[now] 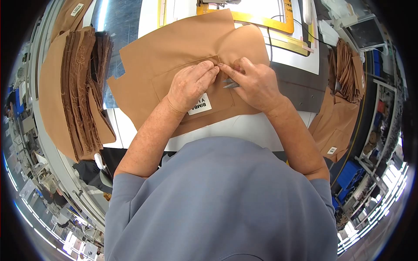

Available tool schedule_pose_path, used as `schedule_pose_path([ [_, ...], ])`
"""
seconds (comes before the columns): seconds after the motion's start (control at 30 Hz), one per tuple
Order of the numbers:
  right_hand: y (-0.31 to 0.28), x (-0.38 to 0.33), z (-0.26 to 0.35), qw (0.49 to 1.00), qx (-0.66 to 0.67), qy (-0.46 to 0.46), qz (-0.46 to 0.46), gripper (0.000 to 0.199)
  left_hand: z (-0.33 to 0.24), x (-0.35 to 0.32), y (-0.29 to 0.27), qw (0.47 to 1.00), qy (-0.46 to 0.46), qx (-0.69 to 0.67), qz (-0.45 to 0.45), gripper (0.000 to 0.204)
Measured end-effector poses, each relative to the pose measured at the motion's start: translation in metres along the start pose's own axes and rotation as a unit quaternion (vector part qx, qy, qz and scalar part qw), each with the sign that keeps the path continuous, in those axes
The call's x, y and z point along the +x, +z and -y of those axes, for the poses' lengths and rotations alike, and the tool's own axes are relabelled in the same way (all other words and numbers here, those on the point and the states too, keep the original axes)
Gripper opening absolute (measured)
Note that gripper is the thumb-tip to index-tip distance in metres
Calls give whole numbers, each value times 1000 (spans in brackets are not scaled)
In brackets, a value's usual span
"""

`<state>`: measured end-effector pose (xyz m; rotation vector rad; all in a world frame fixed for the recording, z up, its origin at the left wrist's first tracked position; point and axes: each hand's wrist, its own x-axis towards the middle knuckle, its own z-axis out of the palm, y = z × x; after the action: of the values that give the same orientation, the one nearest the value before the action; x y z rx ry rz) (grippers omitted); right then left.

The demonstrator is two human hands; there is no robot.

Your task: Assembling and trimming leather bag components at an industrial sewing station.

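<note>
A brown fabric panel [183,43] lies across the work surface in front of me, with a stitched patch like a pocket [167,85] on it. My left hand [191,86] is closed, its fingertips pinching the cloth at the patch's upper corner. My right hand [257,82] meets it there, thumb and forefinger pressed to the same spot. Grey thread snips [230,83] stick out from under the right palm, held by the curled fingers. Just below my left hand, a white label [200,105] with dark print lies on the patch. Whatever is between the fingertips is too small to make out.
On the left hangs a thick stack of brown cut pieces [78,95] with frayed edges. More brown pieces [335,122] drape at the right. A yellow frame [261,19] and part of a machine [217,2] stand at the far side, with a dark cable [270,41] near the panel.
</note>
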<state>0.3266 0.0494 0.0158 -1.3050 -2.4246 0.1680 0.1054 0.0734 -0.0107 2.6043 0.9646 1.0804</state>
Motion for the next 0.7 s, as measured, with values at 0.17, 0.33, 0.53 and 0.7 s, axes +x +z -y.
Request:
schedule_pose_path([
  [0.17, 3, -2, -1, 1000, 9, 13, 22, 55, -2, 6, 0, 1000, -12, -4, 3, 24],
  [0.33, -1, -1, 0, 999, 21, 17, 40, 55, -5, 7, 1, 1000, -6, 2, 7, 21],
  [0.53, -2, -2, -1, 999, 30, 14, 27, 52, -4, 6, -1, 999, 16, -22, 21, 25],
  [0.7, -4, -5, -8, 993, 93, 55, 39, 41, -9, 5, -5, 997, -42, -59, 16, 17],
])
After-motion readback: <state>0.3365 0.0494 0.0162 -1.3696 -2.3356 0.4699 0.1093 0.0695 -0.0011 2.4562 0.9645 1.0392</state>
